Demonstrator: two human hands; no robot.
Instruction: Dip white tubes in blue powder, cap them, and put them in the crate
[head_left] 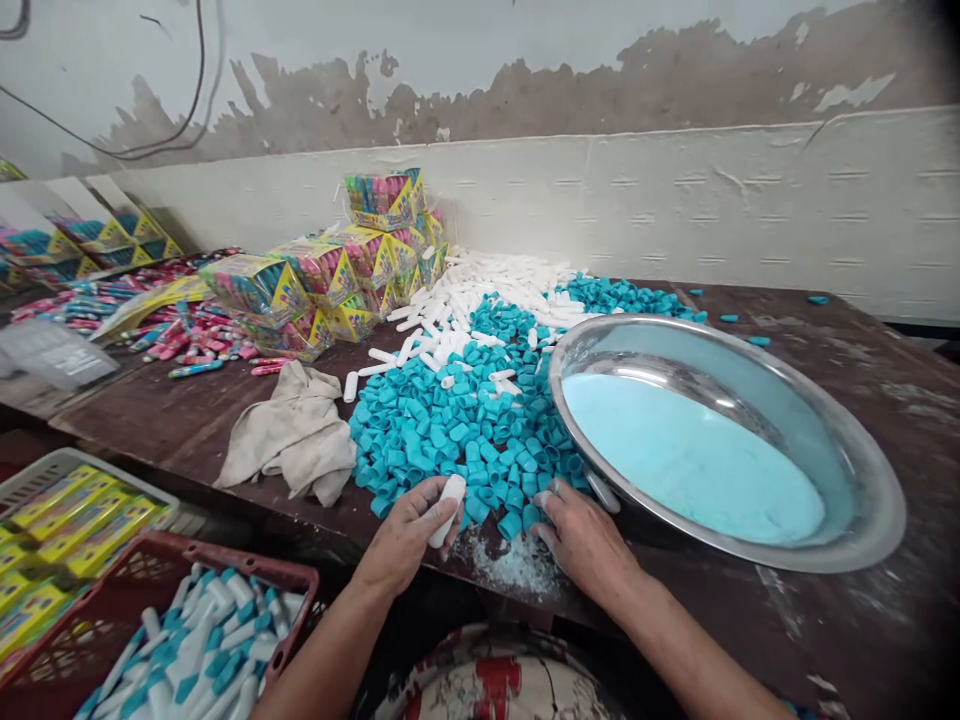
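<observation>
My left hand (412, 525) is closed round a small white plastic tube (448, 510), held tilted at the front edge of the table. Just to the right, my right hand (581, 530) has its thumb and fingers bent around a teal cap (531, 516) at the front of the heap; its fingertips look dusted with powder. Between and beyond both hands spreads the heap of teal caps (450, 420). Many more white tubes (495, 275) lie piled behind it. A wide steel basin (889, 500) stands right of the caps, holding pale blue powder (690, 460).
A crumpled cloth (289, 430) lies left of the caps. Farther left are packed display boxes (330, 265) and loose colourful tubes (195, 340). Below the table edge, a dark red crate (225, 555) holds capped white tubes, beside a pale crate (67, 460) of yellow boxes.
</observation>
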